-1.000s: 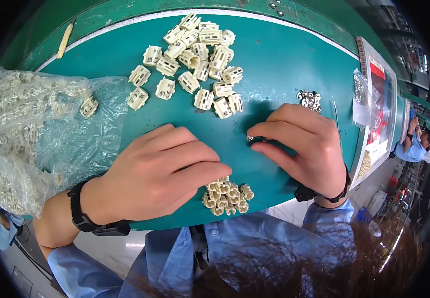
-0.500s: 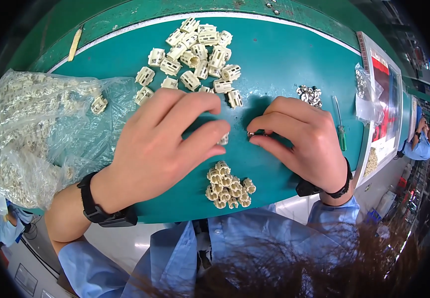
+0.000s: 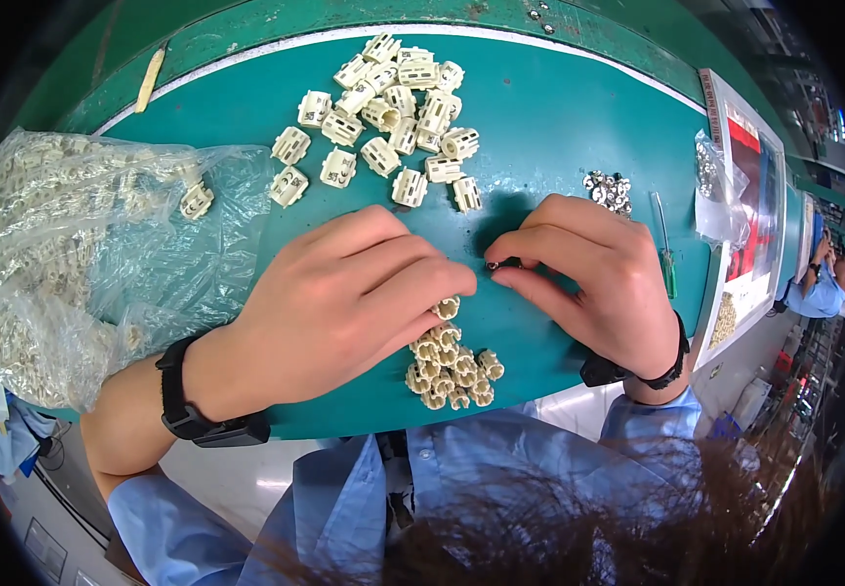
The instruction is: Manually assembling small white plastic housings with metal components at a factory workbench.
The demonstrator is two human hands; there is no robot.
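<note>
My left hand is closed on a cream plastic housing, a short slotted cylinder whose open end shows below the fingertips. Just under it lies a small pile of similar housings, standing or leaning together; whether the held one touches them I cannot tell. My right hand pinches a small shiny metal part between thumb and fingers, over the green mat to the right of the left hand. Most of that part is covered by the fingertips. A loose heap of cream housings lies beyond my hands.
A clear plastic bag full of housings rests at the left. Small metal parts are heaped beyond my right hand, beside a green-handled screwdriver. A white-framed board and a small clear bag stand at the right.
My left hand has come down toward me with the housing, which now hangs above the near pile. My right hand has stayed almost still with its metal part.
</note>
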